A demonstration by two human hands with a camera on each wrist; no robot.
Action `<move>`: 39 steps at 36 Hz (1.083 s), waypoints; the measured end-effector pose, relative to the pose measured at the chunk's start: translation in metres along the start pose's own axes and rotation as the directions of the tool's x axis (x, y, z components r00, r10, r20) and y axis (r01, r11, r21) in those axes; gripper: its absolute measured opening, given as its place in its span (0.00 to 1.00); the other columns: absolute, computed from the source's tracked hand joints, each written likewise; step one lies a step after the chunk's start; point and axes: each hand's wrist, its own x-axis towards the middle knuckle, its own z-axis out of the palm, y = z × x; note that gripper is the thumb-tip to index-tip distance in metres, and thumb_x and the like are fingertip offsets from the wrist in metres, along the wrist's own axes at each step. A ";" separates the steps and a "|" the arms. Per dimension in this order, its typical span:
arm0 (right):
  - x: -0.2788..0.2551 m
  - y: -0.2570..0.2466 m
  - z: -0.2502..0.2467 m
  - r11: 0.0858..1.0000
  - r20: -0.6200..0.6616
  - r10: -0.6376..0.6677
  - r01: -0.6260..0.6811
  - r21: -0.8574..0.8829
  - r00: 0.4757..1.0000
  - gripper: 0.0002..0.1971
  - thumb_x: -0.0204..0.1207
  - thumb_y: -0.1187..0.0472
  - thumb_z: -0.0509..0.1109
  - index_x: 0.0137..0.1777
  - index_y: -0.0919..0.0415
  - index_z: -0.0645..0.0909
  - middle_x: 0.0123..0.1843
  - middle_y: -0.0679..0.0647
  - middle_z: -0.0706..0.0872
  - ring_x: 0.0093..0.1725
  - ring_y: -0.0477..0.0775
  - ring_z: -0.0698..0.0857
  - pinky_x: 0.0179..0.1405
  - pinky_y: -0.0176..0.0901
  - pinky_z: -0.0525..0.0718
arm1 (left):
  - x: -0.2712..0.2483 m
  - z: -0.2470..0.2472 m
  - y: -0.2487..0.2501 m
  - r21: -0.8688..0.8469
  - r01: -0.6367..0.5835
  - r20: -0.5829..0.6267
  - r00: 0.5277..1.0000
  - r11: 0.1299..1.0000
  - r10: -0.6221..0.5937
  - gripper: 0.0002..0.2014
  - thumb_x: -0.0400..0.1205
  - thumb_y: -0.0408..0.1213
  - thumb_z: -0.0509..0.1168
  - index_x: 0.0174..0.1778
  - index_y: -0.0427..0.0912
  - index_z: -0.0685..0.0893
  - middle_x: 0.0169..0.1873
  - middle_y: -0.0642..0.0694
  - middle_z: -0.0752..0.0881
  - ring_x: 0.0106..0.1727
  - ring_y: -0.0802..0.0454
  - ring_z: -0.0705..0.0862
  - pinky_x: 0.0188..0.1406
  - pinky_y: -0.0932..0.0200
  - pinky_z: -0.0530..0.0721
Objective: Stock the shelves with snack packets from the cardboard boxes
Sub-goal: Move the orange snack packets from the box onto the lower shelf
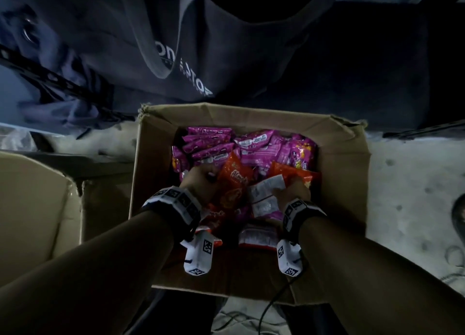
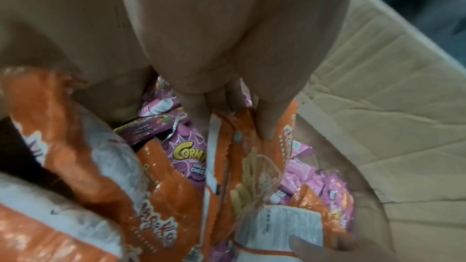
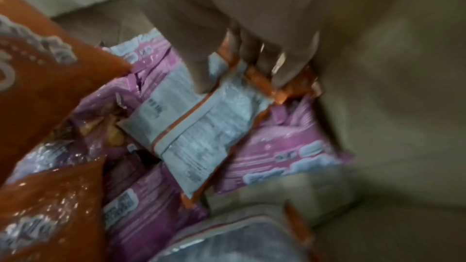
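Nearest the camera, both forearms carry wrist-mounted camera units with black-and-white markers. Both hands are inside an open cardboard box [image 1: 352, 173] standing on a pale floor [image 1: 407, 183].

Left hand [image 1: 198, 181]: fingers curled around the upper edge of an orange snack packet [image 1: 232, 183], printed front facing up. The left wrist view shows the fingers [image 2: 267, 119] pressed against the orange film of this packet.

Right hand [image 1: 295, 187]: thumb and fingers pinch the end seam of a second orange packet [image 3: 191, 127], turned so that its white printed back panel faces up. The right wrist view is blurred, but the pinch on the seam is visible.

Further orange packets lie at the near side of the box. Beyond the hands, purple snack packets [image 1: 264, 143] fill the far half, stacked in rows.

A second cardboard box [image 1: 32, 196] stands just left of the first. Beyond both boxes hangs dark grey fabric with white lettering [image 1: 183, 68].
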 end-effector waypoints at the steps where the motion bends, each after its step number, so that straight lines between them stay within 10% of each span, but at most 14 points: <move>1: 0.002 0.000 0.003 1.000 0.008 -0.006 0.006 -0.005 1.000 0.25 0.77 0.44 0.76 0.70 0.55 0.79 0.70 0.60 0.85 0.70 0.66 0.83 0.70 0.56 0.81 | 0.001 0.002 -0.004 -0.026 0.006 -0.003 1.000 1.000 -0.006 0.07 0.74 0.39 0.79 0.34 0.54 0.89 0.38 0.51 0.92 0.43 0.47 0.92 0.48 0.50 0.92; 5: -0.011 -0.003 -0.007 0.991 0.081 -0.104 0.110 -0.077 0.991 0.24 0.83 0.50 0.72 0.74 0.62 0.80 0.74 0.61 0.83 0.73 0.65 0.80 0.74 0.54 0.78 | -0.008 -0.003 -0.005 -0.050 0.002 -0.004 1.000 0.999 -0.003 0.08 0.76 0.36 0.79 0.40 0.54 0.88 0.42 0.51 0.92 0.46 0.51 0.91 0.53 0.50 0.91; 10: -0.058 -0.009 -0.059 0.975 0.092 -0.218 0.220 -0.019 0.972 0.18 0.83 0.50 0.73 0.64 0.63 0.86 0.64 0.59 0.89 0.64 0.62 0.86 0.66 0.48 0.81 | -0.051 -0.028 0.026 -0.065 -0.023 0.001 1.000 0.998 0.023 0.11 0.79 0.35 0.76 0.36 0.55 0.86 0.35 0.60 0.88 0.34 0.72 0.86 0.37 0.75 0.81; 19: -0.157 -0.053 -0.202 0.912 0.024 -0.409 0.409 -0.009 0.912 0.25 0.72 0.36 0.70 0.56 0.57 0.87 0.62 0.57 0.89 0.64 0.63 0.86 0.67 0.53 0.82 | -0.154 -0.104 0.128 -0.017 -0.108 -0.031 0.994 0.994 0.108 0.03 0.77 0.42 0.76 0.38 0.52 0.90 0.37 0.56 0.92 0.41 0.57 0.90 0.49 0.54 0.87; 26: -0.217 -0.103 -0.321 0.821 0.060 -0.571 0.569 0.047 0.819 0.10 0.78 0.56 0.78 0.58 0.54 0.89 0.52 0.48 0.92 0.54 0.53 0.90 0.53 0.43 0.83 | -0.217 -0.165 0.200 -0.164 -0.248 -0.114 0.966 0.955 0.231 0.05 0.78 0.32 0.77 0.41 0.39 0.87 0.32 0.51 0.85 0.34 0.59 0.81 0.40 0.65 0.81; 33: -0.259 -0.145 -0.409 0.713 0.062 -0.673 0.623 0.321 0.737 0.05 0.79 0.62 0.79 0.52 0.60 0.90 0.46 0.52 0.95 0.46 0.54 0.94 0.49 0.53 0.92 | -0.239 -0.219 0.249 -0.286 -0.379 -0.180 0.923 0.880 0.339 0.15 0.72 0.54 0.74 0.42 0.46 0.83 0.38 0.31 0.87 0.38 0.37 0.86 0.48 0.36 0.85; 39: -0.253 -0.164 -0.447 0.618 -0.126 -0.652 0.620 0.484 0.748 0.04 0.78 0.66 0.79 0.46 0.56 0.90 0.42 0.53 0.94 0.42 0.52 0.92 0.47 0.49 0.90 | -0.245 -0.246 0.279 -0.281 -0.445 -0.305 0.881 0.850 0.361 0.06 0.86 0.37 0.70 0.44 0.44 0.83 0.40 0.34 0.90 0.44 0.32 0.89 0.53 0.31 0.87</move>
